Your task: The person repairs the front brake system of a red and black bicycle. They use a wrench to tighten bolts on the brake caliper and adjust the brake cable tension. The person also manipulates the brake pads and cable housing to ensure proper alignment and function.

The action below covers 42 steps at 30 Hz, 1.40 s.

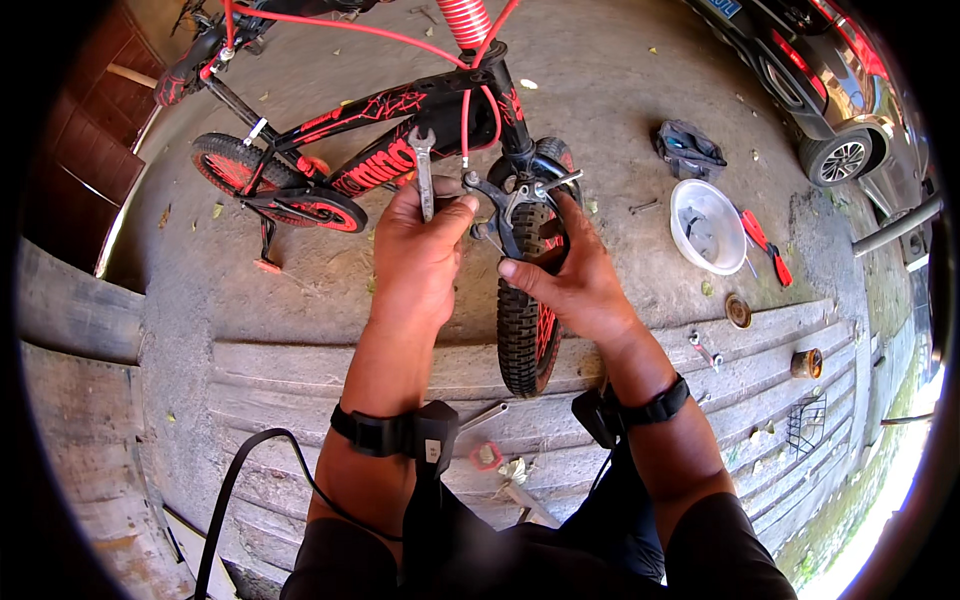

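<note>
A black and red bicycle (400, 105) stands in front of me, its knobby front tyre (520, 350) pointing toward me. My left hand (418, 245) pinches a metal open-end wrench (424, 170) upright between thumb and fingers, beside a rim brake caliper (487, 190). That caliper sits over the front wheel, with dark arms and silver bolts. My right hand (580, 285) grips the caliper from its right side, the thumb at its lower arm and the fingers partly hidden behind. A red brake cable (465, 130) hangs down just above the caliper, its end near the left hand.
To the right are a white plastic basin (728, 215) holding small dark parts, a red-handled tool (768, 245) and a grey bag (690, 150). A wrench (706, 350), a round tin (738, 310) and an amber jar (806, 363) rest near concrete steps (290, 390). A car (840, 150) stands behind.
</note>
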Available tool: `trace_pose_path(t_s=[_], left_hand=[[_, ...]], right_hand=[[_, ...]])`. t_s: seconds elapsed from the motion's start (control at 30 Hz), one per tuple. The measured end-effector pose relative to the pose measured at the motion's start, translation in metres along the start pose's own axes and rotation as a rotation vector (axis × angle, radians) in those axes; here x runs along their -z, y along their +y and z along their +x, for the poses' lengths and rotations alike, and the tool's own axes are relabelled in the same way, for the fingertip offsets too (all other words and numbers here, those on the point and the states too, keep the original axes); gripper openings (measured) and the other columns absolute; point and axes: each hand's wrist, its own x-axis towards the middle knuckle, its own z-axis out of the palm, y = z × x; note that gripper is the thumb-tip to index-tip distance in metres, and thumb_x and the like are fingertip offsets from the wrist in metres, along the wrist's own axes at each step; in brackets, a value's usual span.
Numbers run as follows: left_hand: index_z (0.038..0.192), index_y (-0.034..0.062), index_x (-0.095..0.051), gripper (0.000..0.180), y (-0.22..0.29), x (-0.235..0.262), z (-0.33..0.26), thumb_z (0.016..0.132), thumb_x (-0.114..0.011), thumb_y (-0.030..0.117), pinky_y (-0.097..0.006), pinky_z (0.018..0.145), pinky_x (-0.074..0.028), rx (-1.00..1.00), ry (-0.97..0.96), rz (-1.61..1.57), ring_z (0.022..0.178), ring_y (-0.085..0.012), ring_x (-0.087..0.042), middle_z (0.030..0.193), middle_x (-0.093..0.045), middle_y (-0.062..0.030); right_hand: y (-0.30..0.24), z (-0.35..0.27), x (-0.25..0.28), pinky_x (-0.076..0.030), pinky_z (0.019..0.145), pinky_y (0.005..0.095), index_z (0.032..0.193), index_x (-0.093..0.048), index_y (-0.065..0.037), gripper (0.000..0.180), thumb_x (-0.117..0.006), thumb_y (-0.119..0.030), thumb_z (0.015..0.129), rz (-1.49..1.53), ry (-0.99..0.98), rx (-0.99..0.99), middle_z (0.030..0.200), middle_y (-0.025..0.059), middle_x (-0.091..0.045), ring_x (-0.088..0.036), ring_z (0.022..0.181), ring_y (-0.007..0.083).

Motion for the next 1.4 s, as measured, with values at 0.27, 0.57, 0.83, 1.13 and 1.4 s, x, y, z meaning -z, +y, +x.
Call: trace_pose_path(t_s=[0.27, 0.57, 0.83, 1.13, 1.4], left_hand=[[0.094, 0.0083, -0.057, 0.016, -0.005, 0.003, 0.004, 0.083, -0.067, 0.002, -0.020, 0.037, -0.024, -0.046, 0.001, -0.026, 0.043, -0.0023, -0.037, 0.065, -0.052, 0.0046], [0.094, 0.0087, -0.057, 0.015, -0.002, 0.000, -0.001, 0.084, -0.066, 0.003, -0.019, 0.036, -0.025, 0.047, -0.039, -0.087, 0.044, -0.0016, -0.038, 0.069, -0.055, 0.0039], [0.095, 0.0077, -0.057, 0.015, 0.001, -0.003, -0.005, 0.084, -0.066, 0.003, -0.019, 0.037, -0.026, 0.013, -0.089, -0.051, 0.046, -0.0014, -0.039, 0.073, -0.059, 0.0019], [0.093, 0.0081, -0.056, 0.011, 0.002, 0.010, 0.001, 0.087, -0.065, 0.006, -0.019, 0.037, -0.027, 0.104, -0.080, -0.183, 0.044, -0.0029, -0.039, 0.076, -0.063, -0.0009], [0.094, 0.0076, -0.056, 0.011, -0.006, 0.019, 0.000, 0.088, -0.065, 0.008, -0.019, 0.038, -0.028, 0.090, -0.126, -0.162, 0.045, -0.0032, -0.039, 0.081, -0.065, -0.0025]], right_hand=[[0.002, 0.001, -0.003, -0.051, 0.082, 0.0360, 0.137, -0.027, 0.016, 0.106, -0.083, -0.044, 0.069, -0.145, 0.062, 0.071, 0.118, 0.0298, -0.050, -0.059, 0.100, 0.0328], [-0.022, -0.001, 0.003, -0.046, 0.089, 0.0346, 0.132, -0.037, 0.008, 0.080, -0.081, -0.026, 0.075, 0.186, -0.070, 0.007, 0.117, 0.0175, -0.055, -0.054, 0.107, 0.0205], [-0.012, 0.003, 0.003, -0.043, 0.094, 0.0333, 0.133, -0.037, 0.006, 0.075, -0.080, -0.021, 0.077, 0.227, -0.085, 0.007, 0.119, 0.0144, -0.054, -0.051, 0.110, 0.0198], [-0.025, 0.001, 0.002, -0.043, 0.081, 0.0253, 0.138, -0.034, 0.009, 0.080, -0.077, -0.023, 0.079, 0.438, -0.151, -0.156, 0.103, 0.0059, -0.055, -0.051, 0.091, 0.0117], [-0.009, 0.002, 0.006, -0.051, 0.071, 0.0295, 0.138, -0.035, 0.006, 0.077, -0.069, -0.037, 0.083, 0.709, -0.345, -0.272, 0.107, 0.0121, -0.058, -0.063, 0.085, 0.0208]])
